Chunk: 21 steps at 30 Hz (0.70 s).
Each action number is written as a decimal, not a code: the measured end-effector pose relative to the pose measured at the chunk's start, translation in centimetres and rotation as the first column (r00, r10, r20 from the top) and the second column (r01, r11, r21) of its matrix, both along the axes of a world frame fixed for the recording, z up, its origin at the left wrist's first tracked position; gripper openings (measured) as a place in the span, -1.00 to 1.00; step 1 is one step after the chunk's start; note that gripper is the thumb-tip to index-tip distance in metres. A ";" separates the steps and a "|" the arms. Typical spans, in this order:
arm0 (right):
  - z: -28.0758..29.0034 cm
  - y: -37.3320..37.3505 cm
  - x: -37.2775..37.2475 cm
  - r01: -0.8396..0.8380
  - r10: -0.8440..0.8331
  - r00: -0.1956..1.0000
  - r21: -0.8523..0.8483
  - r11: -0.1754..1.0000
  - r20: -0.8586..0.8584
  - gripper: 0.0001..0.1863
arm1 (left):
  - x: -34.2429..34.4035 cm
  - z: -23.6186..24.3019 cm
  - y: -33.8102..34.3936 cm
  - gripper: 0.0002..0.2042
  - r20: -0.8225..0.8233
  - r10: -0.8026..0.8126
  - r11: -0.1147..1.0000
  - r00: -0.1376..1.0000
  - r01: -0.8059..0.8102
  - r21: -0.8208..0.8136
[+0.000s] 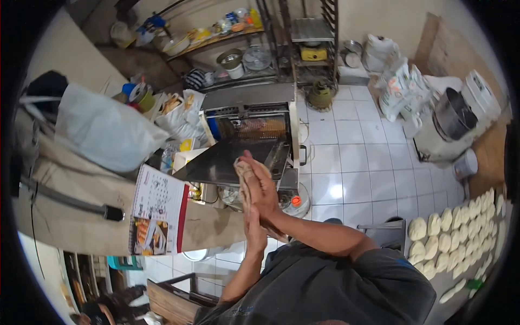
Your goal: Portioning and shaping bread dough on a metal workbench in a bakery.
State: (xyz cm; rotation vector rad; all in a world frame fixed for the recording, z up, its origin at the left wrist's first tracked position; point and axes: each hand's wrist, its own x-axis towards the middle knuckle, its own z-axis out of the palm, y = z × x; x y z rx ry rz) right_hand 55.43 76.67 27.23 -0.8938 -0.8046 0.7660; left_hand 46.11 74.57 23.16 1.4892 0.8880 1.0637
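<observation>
Two bare hands meet in front of the worker's chest, the right hand [264, 197] laid against the left hand [252, 223], both with fingers pointing away from the body. From where I stand, something pale [266, 171] shows beside the right fingers, partly hidden by them; I can't tell whether it is cloth or dough, nor whether either hand is actually gripping it. Beneath them slopes the dark plate [216, 157] of a boxy machine [249, 93], with a round orange-red button [296, 201] near its closer corner. Left of the hands, a calendar [161, 197] lies on the tan table [214, 223]. Over at the worker's right, rows of pale dough pieces [445, 242] cover a board.
</observation>
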 end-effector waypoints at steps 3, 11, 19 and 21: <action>-3.2 2.0 0.0 0.011 0.012 0.947 -0.071 0.997 0.322 -0.53 | 1.6 2.6 1.7 -0.44 0.044 0.087 0.989 0.995 -0.081 -0.122; -8.1 0.8 9.4 0.236 -0.049 0.763 -0.207 0.949 0.645 -0.51 | 1.9 -4.4 10.7 -0.68 -0.659 0.351 0.736 0.665 0.239 0.633; -14.4 -7.4 36.1 0.324 -0.065 0.799 -0.336 0.884 0.598 -0.56 | 5.6 -1.9 6.8 -0.64 -0.625 0.407 0.805 0.666 0.062 0.591; -14.9 -9.7 41.2 0.399 -0.119 0.814 -0.397 0.827 0.568 -0.57 | 3.9 -5.1 8.6 -0.45 -0.524 0.405 0.896 0.749 -0.212 0.390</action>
